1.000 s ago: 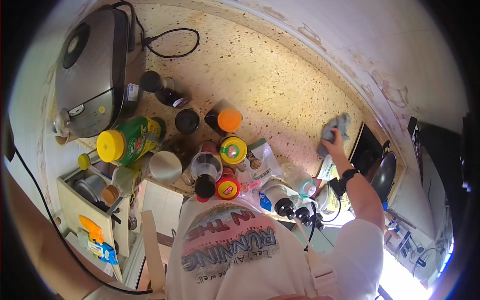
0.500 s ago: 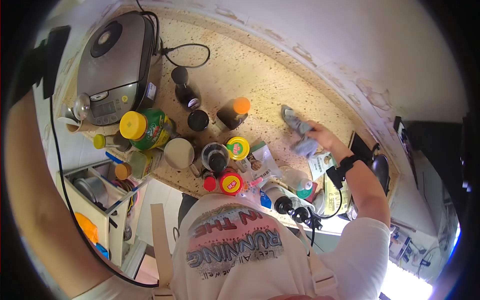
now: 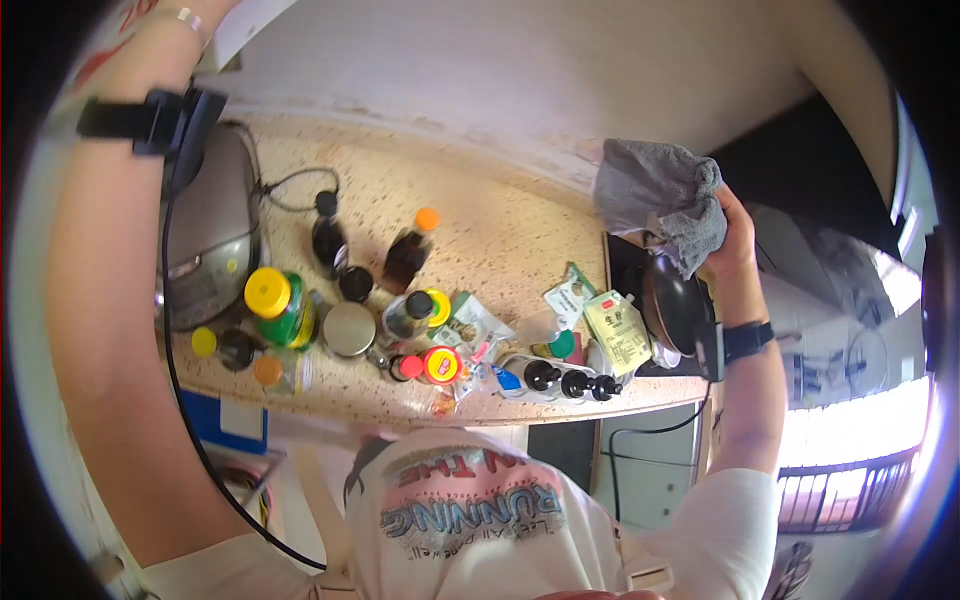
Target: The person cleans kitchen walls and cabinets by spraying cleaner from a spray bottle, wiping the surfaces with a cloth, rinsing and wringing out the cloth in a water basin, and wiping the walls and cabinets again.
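Right hand (image 3: 735,235) raised above the counter's right end, fingers curled tight on a grey cloth (image 3: 655,200). Cloth is bunched, hangs in the air off the counter (image 3: 500,240), in front of the wall, above the pan (image 3: 675,305). Its long axis runs roughly left-right, bulk spreading left from the hand, a lower fold drooping toward the pan. Cloth not touching pan or counter as far as shows.

Left arm lifted high at picture left; left hand is cut off at the top edge, fingers cannot be told. Wrist strap (image 3: 150,118) with a cable running down the arm.

On the counter: rice cooker (image 3: 205,240) at left behind the arm, green bottle with yellow cap (image 3: 280,305) just beside it, dark bottle with orange cap (image 3: 408,250) further back lying tilted, a cluster of jars and bottles toward the front edge, sachets (image 3: 615,330) just left of the pan. Black strap on the right wrist too.
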